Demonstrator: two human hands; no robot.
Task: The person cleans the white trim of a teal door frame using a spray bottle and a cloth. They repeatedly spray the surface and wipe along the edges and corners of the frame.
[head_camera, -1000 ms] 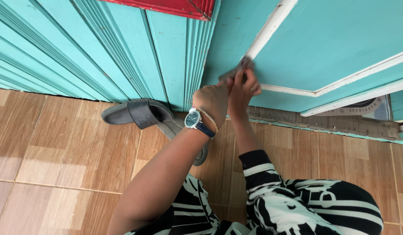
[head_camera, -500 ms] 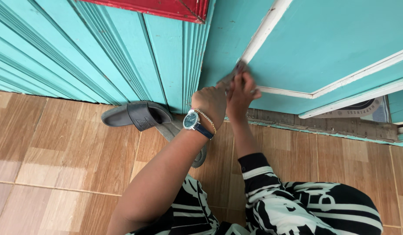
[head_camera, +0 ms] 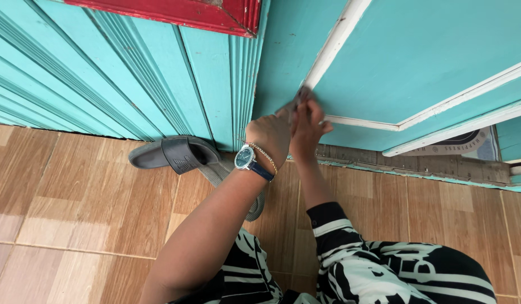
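My left hand (head_camera: 270, 134), with a blue watch and a thin bracelet on its wrist, and my right hand (head_camera: 306, 128) are pressed together against a turquoise door (head_camera: 418, 56). Between them they hold a small grey-brown sheet (head_camera: 297, 98), likely sandpaper, against the lower corner of the door's white moulding (head_camera: 334, 42). Most of the sheet is hidden by my fingers.
A dark grey slide sandal (head_camera: 173, 153) lies on the wood-look tile floor (head_camera: 74, 197) by the turquoise ribbed frame (head_camera: 131, 84); a second grey one (head_camera: 238, 186) sits under my left forearm. A worn wooden threshold (head_camera: 418, 165) runs under the door. A red panel (head_camera: 176, 11) is above.
Both hands and the sheet have slid slightly up and left along the white moulding. The view has shifted a little; nothing was let go.
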